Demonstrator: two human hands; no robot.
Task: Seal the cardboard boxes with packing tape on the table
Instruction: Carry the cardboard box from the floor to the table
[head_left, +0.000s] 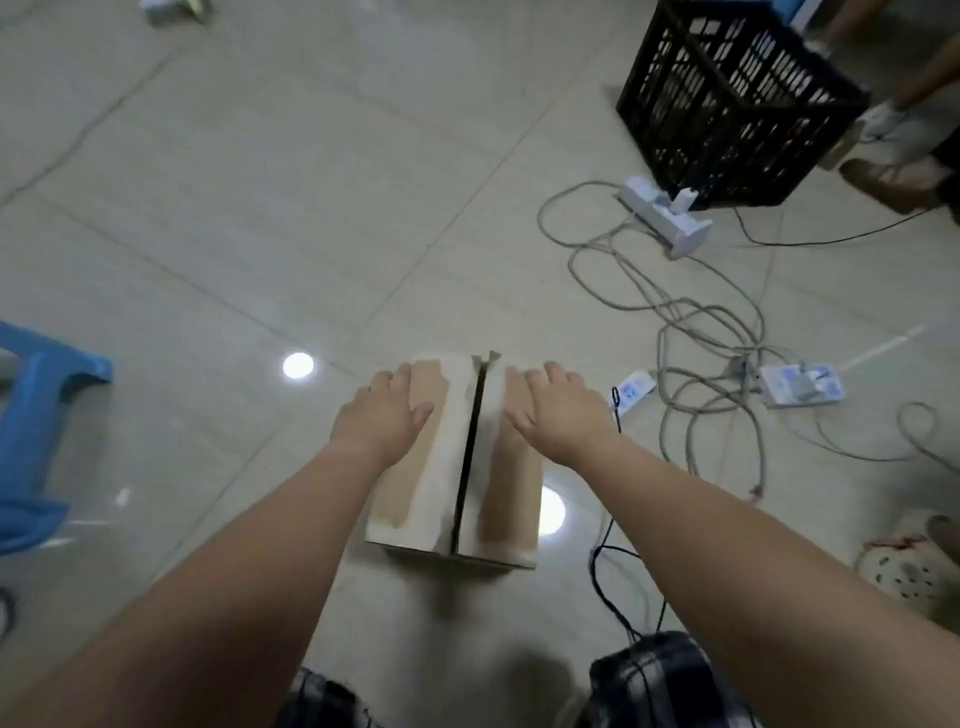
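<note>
A small cardboard box (441, 493) stands on the tiled floor in the lower middle of the head view. Its two top flaps are folded down, with a dark gap running between them. Pale strips of torn paper or old tape residue mark both flaps. My left hand (387, 410) lies flat on the left flap with straight fingers. My right hand (558, 410) presses flat on the right flap, its fingers spread. No packing tape roll is in view.
A black plastic crate (727, 98) stands at the upper right. Power strips (670, 218) and tangled cables (701, 332) spread right of the box. A blue plastic stool (36, 415) is at the left edge. Another person's feet show at the far right.
</note>
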